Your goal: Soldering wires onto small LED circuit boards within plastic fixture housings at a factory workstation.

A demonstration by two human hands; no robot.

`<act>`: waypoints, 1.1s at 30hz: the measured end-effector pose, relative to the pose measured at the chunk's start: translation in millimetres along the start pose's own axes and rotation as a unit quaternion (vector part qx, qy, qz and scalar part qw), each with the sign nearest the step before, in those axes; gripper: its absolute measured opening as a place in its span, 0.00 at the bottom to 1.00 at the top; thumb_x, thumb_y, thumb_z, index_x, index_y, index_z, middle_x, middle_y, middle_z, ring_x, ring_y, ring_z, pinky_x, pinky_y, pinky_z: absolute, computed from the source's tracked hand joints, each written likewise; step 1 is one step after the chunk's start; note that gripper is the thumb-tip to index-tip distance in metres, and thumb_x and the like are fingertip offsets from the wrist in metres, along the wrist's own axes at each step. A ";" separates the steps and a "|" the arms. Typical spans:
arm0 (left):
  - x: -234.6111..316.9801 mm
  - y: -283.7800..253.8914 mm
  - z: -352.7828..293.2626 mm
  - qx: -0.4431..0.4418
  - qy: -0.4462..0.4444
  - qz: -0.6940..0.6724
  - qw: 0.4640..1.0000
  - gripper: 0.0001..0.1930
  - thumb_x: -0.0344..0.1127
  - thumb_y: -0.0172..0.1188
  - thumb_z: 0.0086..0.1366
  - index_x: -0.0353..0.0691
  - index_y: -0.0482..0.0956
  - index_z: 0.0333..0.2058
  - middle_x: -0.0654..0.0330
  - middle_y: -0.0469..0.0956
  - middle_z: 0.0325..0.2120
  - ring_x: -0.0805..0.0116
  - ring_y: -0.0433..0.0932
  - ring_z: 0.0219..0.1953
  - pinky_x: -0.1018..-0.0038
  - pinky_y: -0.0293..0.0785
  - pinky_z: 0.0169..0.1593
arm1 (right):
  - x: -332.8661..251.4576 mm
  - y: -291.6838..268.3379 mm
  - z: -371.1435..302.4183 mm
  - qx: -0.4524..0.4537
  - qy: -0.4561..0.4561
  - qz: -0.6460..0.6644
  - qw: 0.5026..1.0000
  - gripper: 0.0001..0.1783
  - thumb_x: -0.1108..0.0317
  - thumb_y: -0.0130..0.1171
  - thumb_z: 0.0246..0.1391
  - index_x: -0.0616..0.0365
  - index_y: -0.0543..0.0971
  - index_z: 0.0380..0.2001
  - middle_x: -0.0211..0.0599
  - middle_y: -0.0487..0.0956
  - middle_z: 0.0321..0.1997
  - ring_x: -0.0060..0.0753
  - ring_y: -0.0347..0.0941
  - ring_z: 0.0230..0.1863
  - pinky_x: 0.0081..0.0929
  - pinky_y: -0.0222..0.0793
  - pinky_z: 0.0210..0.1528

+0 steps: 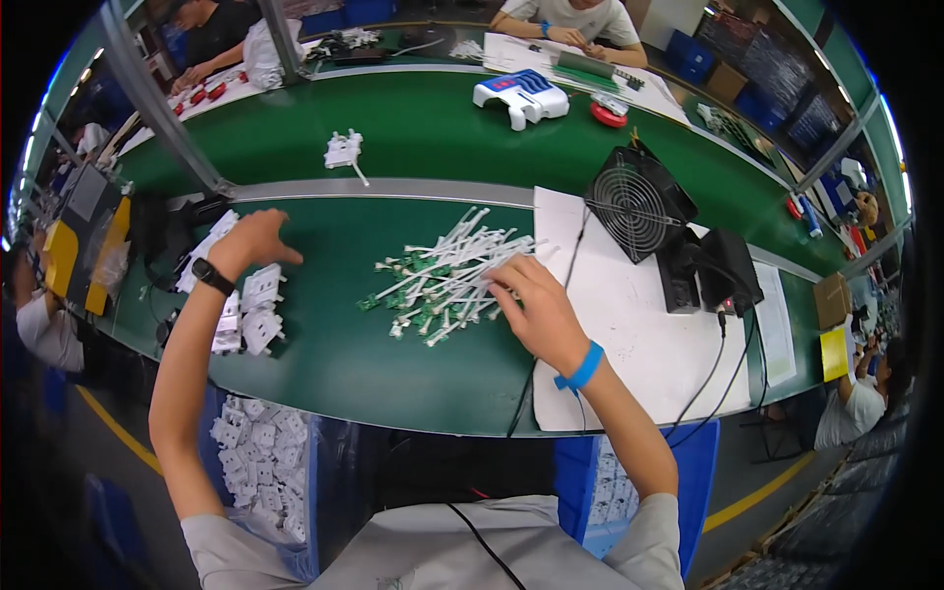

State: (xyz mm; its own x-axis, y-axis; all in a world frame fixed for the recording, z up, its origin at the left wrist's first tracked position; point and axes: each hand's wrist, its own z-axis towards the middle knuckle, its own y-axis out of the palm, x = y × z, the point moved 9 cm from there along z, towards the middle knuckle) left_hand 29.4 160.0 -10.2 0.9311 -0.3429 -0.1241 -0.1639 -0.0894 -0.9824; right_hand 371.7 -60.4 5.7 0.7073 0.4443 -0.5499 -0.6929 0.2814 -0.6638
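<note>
My left hand [258, 242] is over the left side of the green bench, thumb and fingers apart and nothing visible between them. Around it lie white plastic housings [263, 287], some partly hidden under the hand and wrist. My right hand [536, 307] reaches into the right end of a loose pile of white cables [462, 258] with small green circuit boards [405, 320]. Its fingers are bent around the cable ends there, and the exact grip is partly hidden.
A black fan [634, 202] and a black power box [726, 270] with cords stand on a white sheet [629, 364] at right. Across a metal rail, a belt carries a white housing [343, 149] and a white-and-blue shell [521, 98]. Below the bench, a bin [313, 492] holds white parts.
</note>
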 end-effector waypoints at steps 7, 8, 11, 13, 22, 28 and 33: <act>-3.6 28.7 -59.7 -0.099 0.094 -0.141 0.981 0.42 0.50 0.79 0.47 0.32 0.77 0.57 0.41 0.80 0.51 0.44 0.78 0.56 0.61 0.74 0.61 | 17.9 68.6 31.1 -0.065 -0.084 -0.124 0.987 0.10 0.73 0.68 0.47 0.60 0.78 0.33 0.41 0.74 0.39 0.47 0.71 0.47 0.42 0.66 0.52; -0.6 23.5 -62.4 -0.073 0.099 -0.144 0.982 0.42 0.50 0.79 0.46 0.33 0.77 0.57 0.41 0.80 0.51 0.44 0.78 0.56 0.60 0.74 0.61 | 19.2 66.9 31.9 -0.070 -0.076 -0.109 0.989 0.10 0.73 0.69 0.46 0.59 0.77 0.31 0.39 0.75 0.38 0.46 0.71 0.46 0.40 0.66 0.50; -6.3 19.6 -61.4 -0.064 0.088 -0.153 0.982 0.39 0.47 0.77 0.49 0.35 0.77 0.58 0.41 0.80 0.50 0.44 0.78 0.55 0.60 0.75 0.60 | 5.4 47.4 39.2 -0.043 -0.087 -0.099 0.990 0.09 0.74 0.68 0.47 0.58 0.77 0.29 0.38 0.74 0.35 0.44 0.71 0.44 0.37 0.65 0.48; -3.8 10.9 -58.1 -0.038 0.093 -0.168 0.981 0.37 0.46 0.76 0.51 0.34 0.76 0.58 0.41 0.80 0.49 0.44 0.79 0.53 0.60 0.75 0.58 | -6.3 26.5 43.2 0.011 -0.101 -0.082 0.991 0.08 0.74 0.68 0.49 0.59 0.77 0.28 0.39 0.76 0.34 0.44 0.73 0.40 0.36 0.68 0.43; 82.1 -39.5 -57.0 -0.021 0.140 -0.677 0.722 0.31 0.54 0.34 0.79 0.37 0.71 0.64 0.57 0.84 0.37 0.70 0.82 0.36 0.74 0.79 0.42 | -63.7 -52.8 17.7 0.267 -0.103 0.131 0.949 0.08 0.83 0.67 0.50 0.64 0.80 0.33 0.39 0.79 0.32 0.34 0.75 0.31 0.26 0.72 0.34; 202.5 -54.6 -119.5 -0.240 0.161 -0.655 0.698 0.32 0.55 0.31 0.80 0.37 0.75 0.61 0.62 0.80 0.29 0.73 0.80 0.30 0.75 0.77 0.37 | -109.4 -31.6 22.0 0.085 -0.100 0.149 0.980 0.07 0.74 0.67 0.54 0.62 0.77 0.30 0.39 0.75 0.29 0.43 0.76 0.30 0.35 0.71 0.32; 233.8 -69.0 -133.5 -0.204 0.277 -0.586 0.734 0.26 0.53 0.33 0.80 0.39 0.74 0.42 0.57 0.80 0.30 0.69 0.80 0.30 0.70 0.75 0.40 | -103.4 -40.4 9.0 0.050 -0.063 0.084 0.993 0.06 0.75 0.68 0.54 0.64 0.79 0.31 0.40 0.76 0.28 0.39 0.75 0.28 0.32 0.72 0.31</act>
State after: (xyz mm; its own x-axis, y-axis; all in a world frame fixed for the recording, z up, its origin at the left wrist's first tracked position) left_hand 214.9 -38.8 47.1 0.2545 -0.1248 0.9590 0.4552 -0.8595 -0.2326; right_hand 325.3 -110.0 93.9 0.5613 0.5931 -0.5773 -0.8150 0.2749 -0.5100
